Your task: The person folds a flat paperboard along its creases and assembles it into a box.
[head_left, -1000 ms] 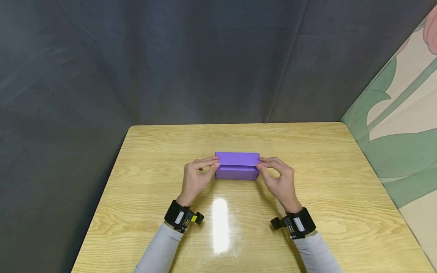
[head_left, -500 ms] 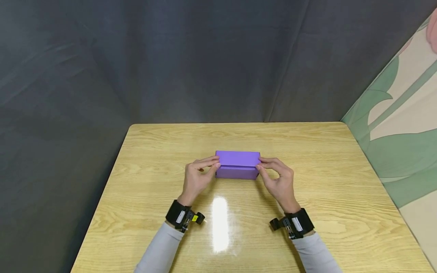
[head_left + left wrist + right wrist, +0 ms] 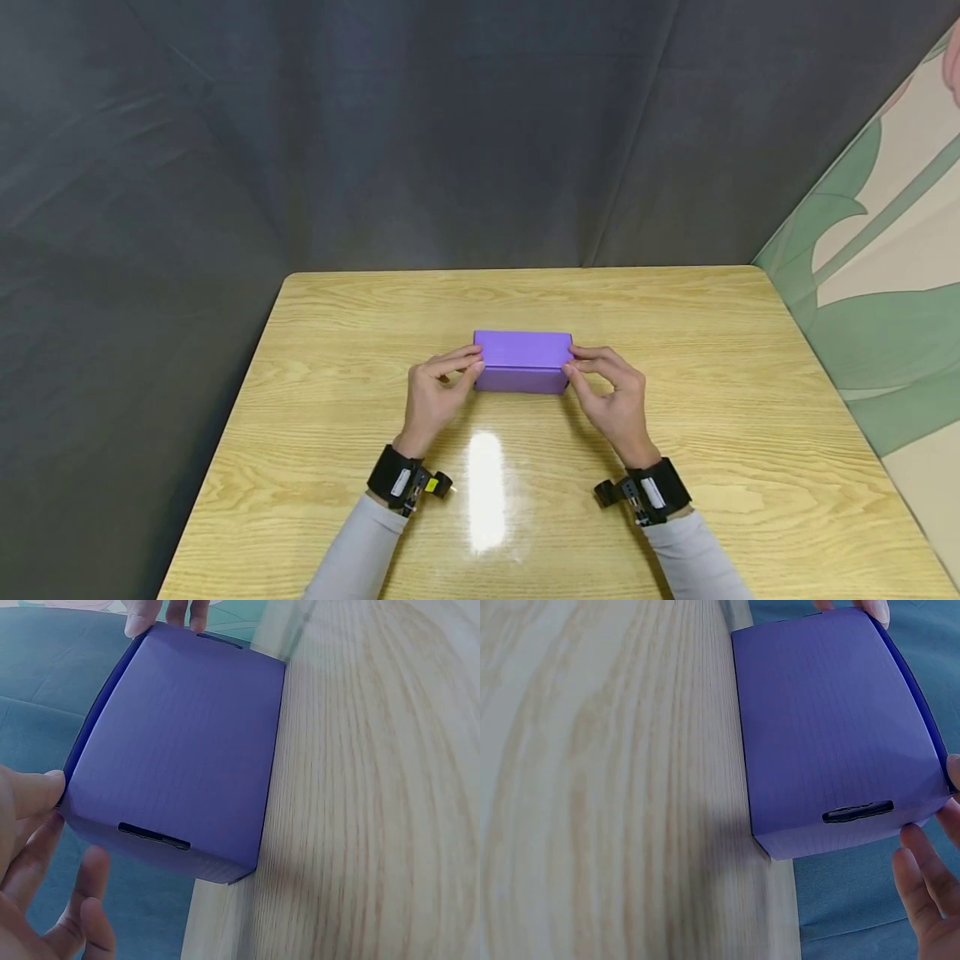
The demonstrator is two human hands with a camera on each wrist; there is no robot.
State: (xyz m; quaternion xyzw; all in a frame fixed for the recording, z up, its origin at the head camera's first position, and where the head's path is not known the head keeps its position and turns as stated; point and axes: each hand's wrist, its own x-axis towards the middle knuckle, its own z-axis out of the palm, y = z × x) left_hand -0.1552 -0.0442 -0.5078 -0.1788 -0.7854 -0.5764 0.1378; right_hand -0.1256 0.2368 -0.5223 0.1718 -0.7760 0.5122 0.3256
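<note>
A purple cardboard box [image 3: 521, 382] stands on the wooden table, its lid [image 3: 522, 348] lying nearly level over the front wall. At the box's left end, my left hand [image 3: 433, 402] pinches the lid's corner, thumb at the front edge and fingers along the side. My right hand [image 3: 618, 405] grips the opposite corner the same way. The left wrist view shows the box's front wall [image 3: 180, 742] with a dark slot [image 3: 154, 836] near its side edge. A matching slot [image 3: 858, 811] appears in the right wrist view. The box's inside is hidden.
The wooden table [image 3: 330, 433] extends around the box, with a bright light reflection in front of it. A dark curtain [image 3: 465, 150] hangs behind the far edge. Patterned fabric [image 3: 892, 325] borders the right side. Each wrist wears a black camera band [image 3: 393, 477].
The lid has come down at its front edge, narrowing the gap above the front wall to a thin line. Both hands keep their hold on the corners and have barely shifted.
</note>
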